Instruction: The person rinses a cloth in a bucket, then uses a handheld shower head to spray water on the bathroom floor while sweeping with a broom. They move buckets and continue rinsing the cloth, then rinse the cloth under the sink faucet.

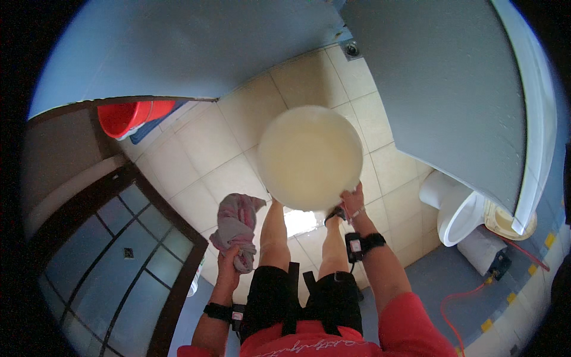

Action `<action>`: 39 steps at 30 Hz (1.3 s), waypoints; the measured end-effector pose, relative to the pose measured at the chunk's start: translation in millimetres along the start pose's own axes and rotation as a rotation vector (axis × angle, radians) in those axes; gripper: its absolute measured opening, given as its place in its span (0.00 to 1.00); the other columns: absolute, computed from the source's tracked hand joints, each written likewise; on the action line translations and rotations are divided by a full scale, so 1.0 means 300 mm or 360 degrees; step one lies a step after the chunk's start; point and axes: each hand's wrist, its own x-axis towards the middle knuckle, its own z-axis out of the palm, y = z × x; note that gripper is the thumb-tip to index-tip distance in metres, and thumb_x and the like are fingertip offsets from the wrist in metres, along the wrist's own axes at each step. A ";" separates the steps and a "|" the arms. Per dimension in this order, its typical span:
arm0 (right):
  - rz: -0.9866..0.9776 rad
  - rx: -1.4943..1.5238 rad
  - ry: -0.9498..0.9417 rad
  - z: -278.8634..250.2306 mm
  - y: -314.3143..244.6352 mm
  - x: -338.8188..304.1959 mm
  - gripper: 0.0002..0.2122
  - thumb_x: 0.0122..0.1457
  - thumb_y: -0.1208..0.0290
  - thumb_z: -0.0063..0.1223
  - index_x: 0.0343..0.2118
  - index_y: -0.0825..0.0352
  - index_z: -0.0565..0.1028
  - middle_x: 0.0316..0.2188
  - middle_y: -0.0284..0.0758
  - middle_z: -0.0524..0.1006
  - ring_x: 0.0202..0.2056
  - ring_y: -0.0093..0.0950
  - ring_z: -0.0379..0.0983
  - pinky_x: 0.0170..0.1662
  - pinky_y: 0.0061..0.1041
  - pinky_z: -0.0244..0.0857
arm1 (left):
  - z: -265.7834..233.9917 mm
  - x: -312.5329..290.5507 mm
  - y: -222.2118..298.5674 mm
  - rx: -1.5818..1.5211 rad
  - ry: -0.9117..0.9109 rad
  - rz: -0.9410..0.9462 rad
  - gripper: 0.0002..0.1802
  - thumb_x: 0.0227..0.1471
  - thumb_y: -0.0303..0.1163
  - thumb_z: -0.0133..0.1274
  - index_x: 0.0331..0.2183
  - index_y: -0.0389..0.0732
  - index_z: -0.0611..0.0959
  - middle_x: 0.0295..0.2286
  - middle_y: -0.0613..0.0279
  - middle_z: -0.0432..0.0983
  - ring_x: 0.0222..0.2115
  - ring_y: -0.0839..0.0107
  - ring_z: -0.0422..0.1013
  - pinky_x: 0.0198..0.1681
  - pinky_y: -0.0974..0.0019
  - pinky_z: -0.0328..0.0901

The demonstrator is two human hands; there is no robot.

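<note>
A crumpled grey and pink cloth (237,226) hangs bunched from my left hand (229,259), whose fingers are wrapped round its lower end. My right hand (353,197) grips the near right rim of a large, round, cream-white basin (310,157). The basin is held out in front of my legs, above the tiled floor. Its face looks pale and slightly blurred, and I cannot tell whether it holds anything. Black devices are strapped to both my wrists.
At the far left, a red bucket (126,116) sits beside a wall edge. A grey partition (452,89) stands on the right, with a white toilet (455,205) below it. A red hose (453,309) runs along the lower right. Cream tiles (196,146) cover the floor, with a drain (351,49) far ahead.
</note>
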 end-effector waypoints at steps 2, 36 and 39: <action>0.0182 0.0072 -0.0008 0.056 -0.123 0.077 0.33 0.45 0.82 0.42 0.55 0.54 0.47 0.38 0.36 0.68 0.32 0.29 0.68 0.24 0.27 0.67 | 0.077 0.004 0.029 0.0006 0.0156 0.0114 0.20 0.48 0.37 0.48 0.43 0.39 0.68 0.35 0.60 0.70 0.31 0.68 0.70 0.32 0.63 0.67; -0.0105 -0.0366 -0.1319 0.138 -0.986 -0.023 0.30 0.54 0.61 0.50 0.57 0.58 0.50 0.49 0.38 0.63 0.47 0.28 0.61 0.47 0.29 0.61 | 1.001 0.163 0.382 0.0883 -0.0774 0.0418 0.35 0.41 0.27 0.56 0.50 0.36 0.58 0.40 0.56 0.66 0.37 0.72 0.67 0.33 0.71 0.66; -0.0414 -0.0625 -0.0981 0.141 -1.123 -0.069 0.27 0.52 0.68 0.53 0.54 0.63 0.55 0.44 0.35 0.66 0.46 0.24 0.62 0.47 0.25 0.59 | 1.150 0.174 0.476 0.0941 -0.1023 0.0294 0.35 0.41 0.30 0.58 0.49 0.36 0.59 0.38 0.57 0.67 0.35 0.76 0.66 0.31 0.73 0.65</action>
